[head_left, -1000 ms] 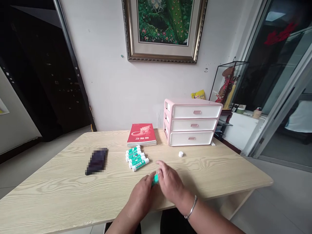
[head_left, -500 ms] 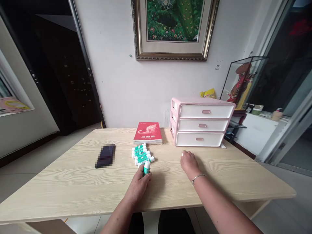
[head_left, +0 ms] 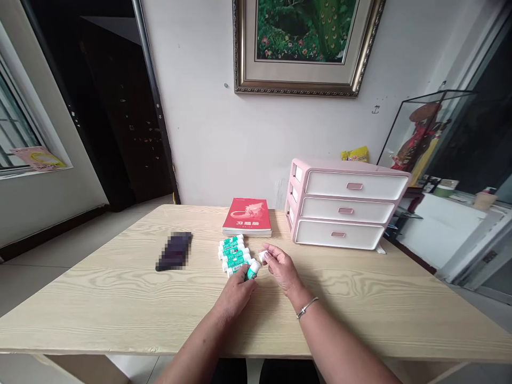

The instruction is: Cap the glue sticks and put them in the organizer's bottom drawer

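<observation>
Holding 1 green tube (head_left: 251, 273) and 1 white cap (head_left: 262, 256)

Gripping the green tube in the left hand (head_left: 237, 292), a bit below the middle of the frame, with the white end tipped up and to the right. Pinching the small white cap between the thumb and fingers of the right hand (head_left: 283, 272), just right of the tube and not touching it. Wearing a silver bracelet (head_left: 307, 308) on the right wrist, low in the frame.

Reaching over the bench (head_left: 120, 309), right by a bunch of green and white tubes (head_left: 233, 254) near the middle of the frame, laid side by side. Facing a red book (head_left: 247, 214) just behind that bunch, and a pink and white box with 3 drawers (head_left: 344, 210) right of the middle. Sharing the bench with a dark thing (head_left: 176, 249) left of the middle, too blurred to name.
</observation>
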`<state>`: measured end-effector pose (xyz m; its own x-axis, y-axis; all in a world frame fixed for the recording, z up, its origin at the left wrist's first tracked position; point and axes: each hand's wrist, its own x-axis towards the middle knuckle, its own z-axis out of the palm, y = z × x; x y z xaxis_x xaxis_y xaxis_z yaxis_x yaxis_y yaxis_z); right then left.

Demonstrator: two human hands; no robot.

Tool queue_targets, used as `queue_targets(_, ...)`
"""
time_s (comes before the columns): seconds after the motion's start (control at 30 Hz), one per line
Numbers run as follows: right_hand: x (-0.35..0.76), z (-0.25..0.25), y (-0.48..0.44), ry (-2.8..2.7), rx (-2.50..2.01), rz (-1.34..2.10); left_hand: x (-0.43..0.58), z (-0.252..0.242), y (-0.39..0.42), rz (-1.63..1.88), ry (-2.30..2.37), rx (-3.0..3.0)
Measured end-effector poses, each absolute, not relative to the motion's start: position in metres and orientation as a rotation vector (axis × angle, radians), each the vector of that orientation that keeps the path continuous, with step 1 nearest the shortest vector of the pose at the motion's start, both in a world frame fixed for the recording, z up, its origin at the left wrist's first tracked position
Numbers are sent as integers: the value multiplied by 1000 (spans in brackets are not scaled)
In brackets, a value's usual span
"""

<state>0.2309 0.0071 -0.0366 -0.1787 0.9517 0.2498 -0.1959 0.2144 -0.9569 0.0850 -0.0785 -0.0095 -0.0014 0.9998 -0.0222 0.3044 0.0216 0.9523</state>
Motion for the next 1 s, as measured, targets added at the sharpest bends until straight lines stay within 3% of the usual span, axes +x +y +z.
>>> queue_targets(0.2, 243, -25, -7, -1321, -771, 1416, 82, -9, -82, 1023, 1433, 1404)
queue_targets(1.0, 235, -16, -34, -1563, -586, 1394, 77, -10, -91, 1010, 1385, 1412)
